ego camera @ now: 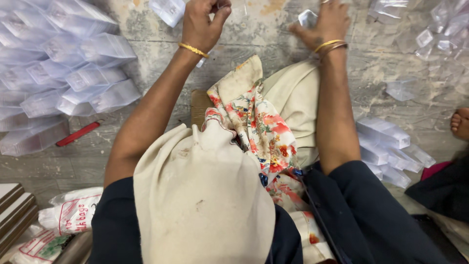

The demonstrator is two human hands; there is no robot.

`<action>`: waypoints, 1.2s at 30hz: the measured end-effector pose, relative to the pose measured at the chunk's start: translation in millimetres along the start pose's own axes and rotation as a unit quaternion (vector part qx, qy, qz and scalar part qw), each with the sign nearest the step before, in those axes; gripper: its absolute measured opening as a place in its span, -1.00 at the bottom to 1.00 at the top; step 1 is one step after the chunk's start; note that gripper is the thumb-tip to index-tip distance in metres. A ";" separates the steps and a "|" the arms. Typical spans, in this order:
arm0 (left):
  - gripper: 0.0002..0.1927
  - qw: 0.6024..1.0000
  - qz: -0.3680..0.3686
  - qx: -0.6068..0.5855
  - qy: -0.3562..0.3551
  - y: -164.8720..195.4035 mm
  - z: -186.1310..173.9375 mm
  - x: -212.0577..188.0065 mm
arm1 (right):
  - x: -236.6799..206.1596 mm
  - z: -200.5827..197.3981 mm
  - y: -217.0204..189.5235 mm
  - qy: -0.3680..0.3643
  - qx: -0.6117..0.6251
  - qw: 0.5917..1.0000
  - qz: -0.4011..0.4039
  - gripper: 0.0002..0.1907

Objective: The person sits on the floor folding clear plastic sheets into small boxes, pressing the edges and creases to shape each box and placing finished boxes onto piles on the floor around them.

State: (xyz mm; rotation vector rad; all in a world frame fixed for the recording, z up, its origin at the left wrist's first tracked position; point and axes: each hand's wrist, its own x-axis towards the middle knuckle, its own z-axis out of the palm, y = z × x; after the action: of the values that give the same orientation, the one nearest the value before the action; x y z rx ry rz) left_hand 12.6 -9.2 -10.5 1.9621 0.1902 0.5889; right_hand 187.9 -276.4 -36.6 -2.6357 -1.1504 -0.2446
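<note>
Pinching a clear plastic box [215, 7], left hand [202, 24] clenched, right hand [328, 22] spread on another [308, 18].

Floor workshop: stacked clear boxes [73, 73]

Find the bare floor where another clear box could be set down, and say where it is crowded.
Bare floor lies between the left hand and the stacked clear boxes; more around the red cutter. Crowded: the box pile beside the right arm, and the top right corner.
</note>
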 end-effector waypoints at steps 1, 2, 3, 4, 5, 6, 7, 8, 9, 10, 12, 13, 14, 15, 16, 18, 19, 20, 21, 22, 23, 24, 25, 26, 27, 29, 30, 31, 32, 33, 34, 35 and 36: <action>-0.91 1.000 -0.005 -0.014 0.000 1.0 2.8 -1.7 | -2.6 3.9 -0.1 -0.038 0.003 0.999 -0.002 -0.23; -0.93 1.000 -0.011 -0.027 0.000 1.3 5.2 -3.1 | -3.9 7.6 0.1 -0.077 0.008 0.997 -0.006 -0.20; -0.93 0.999 -0.015 -0.048 0.001 1.3 7.7 -4.5 | -3.2 10.6 1.3 -0.069 0.037 0.996 0.035 -0.32; -0.94 0.997 -0.021 -0.068 0.002 0.9 10.4 -6.4 | -0.6 13.8 1.9 -0.060 0.070 0.993 0.075 -0.43; -0.94 0.996 -0.028 -0.088 0.003 0.3 12.9 -8.4 | 1.1 16.0 1.5 -0.053 0.104 0.987 0.114 -0.55; -0.94 0.993 -0.053 -0.108 0.011 -0.8 15.5 -10.4 | 2.0 15.4 -0.8 -0.028 0.343 0.920 0.188 -0.57; -0.93 0.988 -0.078 -0.129 0.018 -1.9 18.3 -12.0 | 2.9 14.5 -2.5 0.000 0.557 0.791 0.251 -0.58; -0.92 0.983 -0.102 -0.150 0.025 -3.1 20.9 -13.9 | 0.9 14.5 -4.3 0.027 0.734 0.609 0.298 -0.59; -0.92 0.979 -0.114 -0.168 0.027 -4.1 23.5 -15.9 | -4.0 14.0 -6.9 0.014 0.790 0.550 0.270 -0.65; -0.91 0.974 -0.124 -0.188 0.029 -4.8 26.4 -17.8 | -8.8 11.7 -10.8 0.001 0.840 0.487 0.240 -0.69; -0.89 0.962 -0.134 -0.236 0.038 -5.3 32.0 -20.0 | -14.3 10.7 -19.5 -0.024 0.902 0.383 0.200 -0.75; -0.89 0.954 -0.134 -0.264 0.045 -4.8 34.7 -21.2 | -17.1 11.7 -24.3 -0.038 0.918 0.344 0.193 -0.76; -0.88 0.946 -0.132 -0.292 0.053 -4.6 36.5 -21.7 | -18.6 12.7 -27.5 -0.052 0.933 0.305 0.183 -0.78; -0.88 0.941 -0.129 -0.308 0.061 -4.5 38.0 -22.1 | -19.9 13.6 -29.2 -0.060 0.939 0.287 0.179 -0.70; -0.88 0.935 -0.126 -0.325 0.069 -3.7 39.1 -23.3 | -21.9 14.2 -30.0 -0.069 0.944 0.270 0.176 -0.61; -0.89 0.930 -0.125 -0.338 0.076 -0.8 39.2 -24.9 | -24.9 15.7 -29.2 -0.079 0.953 0.243 0.163 -0.53; -0.89 0.931 -0.129 -0.334 0.075 0.8 38.7 -25.2 | -26.2 16.0 -27.8 -0.080 0.957 0.233 0.153 -0.52; -0.89 0.931 -0.132 -0.331 0.074 2.7 38.4 -25.9 | -27.4 16.2 -26.3 -0.082 0.961 0.222 0.144 -0.52; -0.89 0.931 -0.132 -0.332 0.071 4.6 38.1 -26.7 | -28.3 16.6 -25.2 -0.076 0.964 0.212 0.145 -0.50; -0.90 0.931 -0.131 -0.334 0.069 6.2 37.8 -27.4 | -28.5 17.1 -24.3 -0.070 0.966 0.201 0.146 -0.48; -0.90 0.931 -0.131 -0.335 0.067 7.7 38.0 -28.4 | -29.0 17.6 -23.6 -0.064 0.969 0.190 0.147 -0.46; -0.91 0.931 -0.128 -0.335 0.066 8.4 38.0 -29.4 | -28.9 18.4 -23.2 -0.068 0.969 0.199 0.132 -0.41; -0.92 0.932 -0.124 -0.334 0.066 8.5 38.1 -30.2 | -28.3 19.5 -22.9 -0.071 0.968 0.209 0.118 -0.36; -0.93 0.933 -0.120 -0.333 0.066 8.0 38.6 -31.2 | -28.3 20.6 -22.6 -0.075 0.968 0.218 0.103 -0.32; -0.93 0.931 -0.121 -0.336 0.069 6.9 39.0 -32.3 | -28.3 21.6 -22.1 -0.073 0.968 0.216 0.102 -0.31; -0.94 0.929 -0.122 -0.342 0.077 2.9 39.2 -34.0 | -28.5 24.0 -21.3 -0.072 0.970 0.211 0.099 -0.28; -0.93 0.929 -0.120 -0.341 0.081 0.6 39.4 -34.7 | -28.2 25.0 -20.5 -0.070 0.968 0.219 0.097 -0.27; -0.92 0.929 -0.117 -0.339 0.087 -1.6 39.9 -34.4 | -26.7 25.1 -19.4 -0.071 0.967 0.227 0.092 -0.26; -0.92 0.931 -0.115 -0.334 0.096 -3.5 39.3 -35.2 | -24.4 25.2 -19.8 -0.076 0.966 0.232 0.087 -0.25; -0.91 0.930 -0.123 -0.329 0.103 -4.9 38.8 -35.6 | -21.7 25.9 -19.1 -0.072 0.964 0.238 0.095 -0.25; -0.90 0.931 -0.131 -0.322 0.112 -5.4 38.4 -36.0 | -19.6 26.9 -18.0 -0.071 0.963 0.241 0.101 -0.25; -0.90 0.931 -0.139 -0.314 0.124 -5.5 37.3 -36.0 | -15.7 27.2 -18.3 -0.071 0.961 0.243 0.107 -0.24; -0.90 0.935 -0.135 -0.301 0.133 -4.8 35.6 -36.4 | -11.8 26.9 -18.7 -0.086 0.962 0.246 0.086 -0.20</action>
State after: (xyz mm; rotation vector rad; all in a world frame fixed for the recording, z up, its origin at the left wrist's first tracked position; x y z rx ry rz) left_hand -1.2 -49.6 -38.7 1.2344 0.3910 0.6386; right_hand 167.6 -264.4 -62.1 -0.2944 -0.2323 0.9352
